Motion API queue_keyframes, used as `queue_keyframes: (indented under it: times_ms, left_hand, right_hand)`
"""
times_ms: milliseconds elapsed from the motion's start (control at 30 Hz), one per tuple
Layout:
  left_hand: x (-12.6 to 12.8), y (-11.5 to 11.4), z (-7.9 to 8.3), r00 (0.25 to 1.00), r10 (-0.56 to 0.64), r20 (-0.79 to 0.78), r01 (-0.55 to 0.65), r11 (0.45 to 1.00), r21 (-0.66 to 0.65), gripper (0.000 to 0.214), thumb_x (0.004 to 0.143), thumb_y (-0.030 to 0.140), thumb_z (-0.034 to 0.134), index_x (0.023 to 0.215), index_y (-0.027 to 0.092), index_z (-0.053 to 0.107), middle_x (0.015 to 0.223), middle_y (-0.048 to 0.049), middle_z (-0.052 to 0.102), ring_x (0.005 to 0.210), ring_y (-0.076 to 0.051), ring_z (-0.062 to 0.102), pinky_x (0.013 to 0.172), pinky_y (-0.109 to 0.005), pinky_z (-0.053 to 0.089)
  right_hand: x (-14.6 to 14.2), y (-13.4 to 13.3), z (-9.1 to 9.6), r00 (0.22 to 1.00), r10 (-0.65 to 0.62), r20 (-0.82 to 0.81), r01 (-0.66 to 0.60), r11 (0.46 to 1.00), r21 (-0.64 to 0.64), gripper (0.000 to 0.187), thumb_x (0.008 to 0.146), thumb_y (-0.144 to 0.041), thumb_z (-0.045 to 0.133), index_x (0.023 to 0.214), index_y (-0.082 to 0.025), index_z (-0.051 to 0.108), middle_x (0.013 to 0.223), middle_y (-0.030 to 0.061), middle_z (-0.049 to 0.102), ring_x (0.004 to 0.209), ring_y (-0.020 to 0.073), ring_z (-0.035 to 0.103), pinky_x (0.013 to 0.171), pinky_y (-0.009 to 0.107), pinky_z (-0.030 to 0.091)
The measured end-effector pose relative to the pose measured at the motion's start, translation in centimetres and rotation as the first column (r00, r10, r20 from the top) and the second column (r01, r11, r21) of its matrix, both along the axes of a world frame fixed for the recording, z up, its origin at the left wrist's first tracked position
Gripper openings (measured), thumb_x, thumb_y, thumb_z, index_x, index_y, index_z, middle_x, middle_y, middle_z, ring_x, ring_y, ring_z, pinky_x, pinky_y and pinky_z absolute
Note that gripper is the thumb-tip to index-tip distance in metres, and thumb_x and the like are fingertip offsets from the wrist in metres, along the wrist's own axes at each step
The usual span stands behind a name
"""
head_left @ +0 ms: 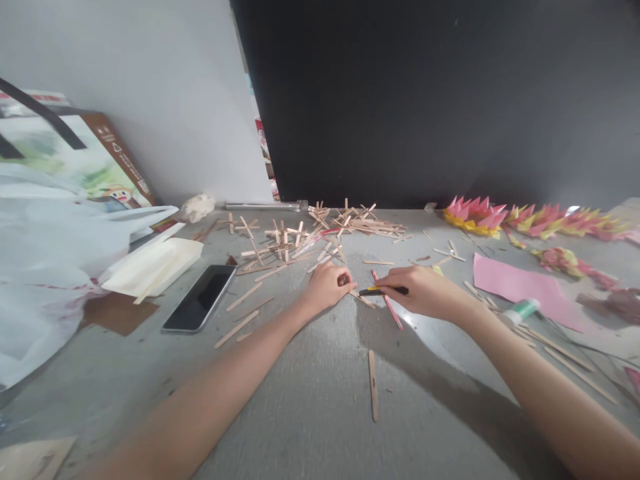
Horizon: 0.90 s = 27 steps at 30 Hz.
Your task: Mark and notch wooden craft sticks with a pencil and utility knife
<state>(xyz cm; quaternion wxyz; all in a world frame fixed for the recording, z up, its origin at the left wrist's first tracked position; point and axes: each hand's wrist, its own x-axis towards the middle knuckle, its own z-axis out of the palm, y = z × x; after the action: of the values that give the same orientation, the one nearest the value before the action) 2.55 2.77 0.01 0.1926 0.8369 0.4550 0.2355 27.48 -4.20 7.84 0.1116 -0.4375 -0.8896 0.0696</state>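
Note:
My left hand [327, 290] is closed in a pinch on one end of a short wooden craft stick [366, 301] at the middle of the table. Just to its right, my right hand [423, 291] grips a black and yellow utility knife [370, 291], its tip pointing left towards the stick. A red and white pencil [393, 311] lies slanted on the table beneath the right hand. Nearer to me, a loose craft stick [373, 385] with a small dark mark lies lengthwise.
Joined and loose craft sticks [370, 223] are piled at the back. On the left are a phone [200, 299], a paper tray [157, 267] and a white plastic bag [55, 260]. Rightwards lie pink paper [520, 287], a glue stick [521, 312] and folded-paper shapes [475, 217].

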Motion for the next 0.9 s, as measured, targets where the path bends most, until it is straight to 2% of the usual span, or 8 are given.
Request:
queue_keyframes:
  times_ms: [633, 900]
  left_hand:
    - [0.18, -0.26, 0.48, 1.000, 0.008, 0.000, -0.008, 1.000, -0.016, 0.019, 0.087, 0.038, 0.074, 0.077, 0.023, 0.071, 0.072, -0.0008, 0.067, 0.083, -0.022, 0.060, 0.082, -0.034, 0.042]
    - [0.12, 0.02, 0.06, 1.000, 0.003, 0.007, -0.003, 1.000, -0.013, 0.019, 0.087, 0.039, 0.074, 0.077, 0.023, 0.072, 0.072, -0.0012, 0.067, 0.082, -0.022, 0.060, 0.079, -0.034, 0.043]
  right_hand:
    - [-0.30, -0.27, 0.20, 1.000, -0.018, 0.020, 0.018, 1.000, 0.011, 0.031, 0.102, -0.023, 0.052, 0.113, -0.031, 0.080, 0.091, 0.0019, 0.077, 0.074, 0.0132, 0.065, 0.062, 0.026, 0.034]
    - [-0.72, -0.58, 0.32, 0.997, -0.023, 0.076, 0.022, 1.000, 0.003, 0.031, 0.102, -0.023, 0.050, 0.112, -0.030, 0.079, 0.090, 0.0025, 0.076, 0.071, 0.0137, 0.063, 0.062, 0.027, 0.031]
